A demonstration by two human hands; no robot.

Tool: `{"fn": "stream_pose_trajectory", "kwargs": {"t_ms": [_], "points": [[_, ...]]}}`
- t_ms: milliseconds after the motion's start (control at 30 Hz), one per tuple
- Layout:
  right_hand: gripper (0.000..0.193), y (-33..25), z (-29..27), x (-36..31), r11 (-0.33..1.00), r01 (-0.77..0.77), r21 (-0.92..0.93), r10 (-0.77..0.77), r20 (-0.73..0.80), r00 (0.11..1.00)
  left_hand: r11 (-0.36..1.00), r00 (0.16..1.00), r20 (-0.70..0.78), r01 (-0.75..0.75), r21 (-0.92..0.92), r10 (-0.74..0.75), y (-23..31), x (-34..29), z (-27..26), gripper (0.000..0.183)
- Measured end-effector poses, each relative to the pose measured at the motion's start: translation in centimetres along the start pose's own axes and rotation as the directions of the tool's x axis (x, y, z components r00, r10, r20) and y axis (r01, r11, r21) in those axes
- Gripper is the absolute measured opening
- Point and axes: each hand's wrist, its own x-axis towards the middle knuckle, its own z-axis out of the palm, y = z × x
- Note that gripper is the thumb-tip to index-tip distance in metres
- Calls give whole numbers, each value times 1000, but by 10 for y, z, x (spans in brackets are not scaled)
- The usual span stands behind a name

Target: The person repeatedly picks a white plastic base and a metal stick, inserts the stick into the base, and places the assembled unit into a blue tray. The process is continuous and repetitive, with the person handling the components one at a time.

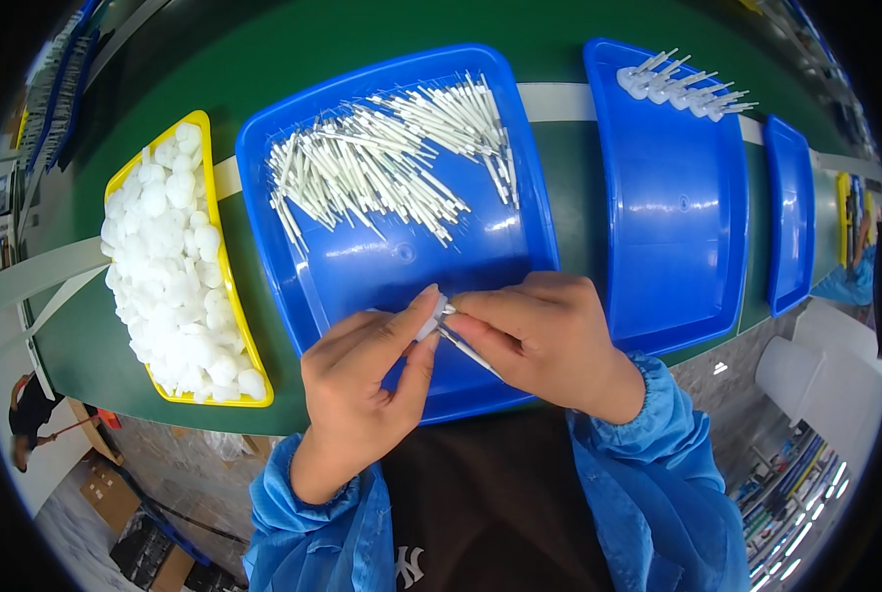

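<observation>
My left hand (367,380) pinches a small whitish plastic disc-like cap (428,326) between thumb and fingertips. Close against it, my right hand (549,331) is closed on a thin white rod (472,357) that slants down to the right below the fingers. The fingertips partly hide where rod and cap meet. Both hands are over the near part of a blue tray (401,271). In that tray's far half lies a loose pile of thin white rods (372,168), many with fine wire ends.
To the left, a yellow tray (241,321) is heaped with white round caps (169,266). On the right, another blue tray (673,266) holds a row of caps with rods (680,91) at its far end. Beyond it is a narrower-looking blue tray (791,217). All stand on a green table (362,30).
</observation>
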Motion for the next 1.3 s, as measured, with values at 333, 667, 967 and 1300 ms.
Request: {"fn": "stream_pose_trajectory", "kwargs": {"t_ms": [333,667,967,1300], "points": [[36,-6,-17,-4,986,79,-147,-92,-81,992,930,989,-1,138,-341,-147,-6,4,4,51],[48,-2,-19,-15,965,192,-177,-199,-25,980,922,992,-17,113,-372,-128,-4,-1,7,56],[48,-8,-25,-13,990,139,-20,-139,16,990,950,998,54,46,-309,-30,-2,0,4,62],[19,11,-44,41,908,240,-343,-241,40,970,891,996,-4,82,-447,-93,-14,-7,-2,30]]}}
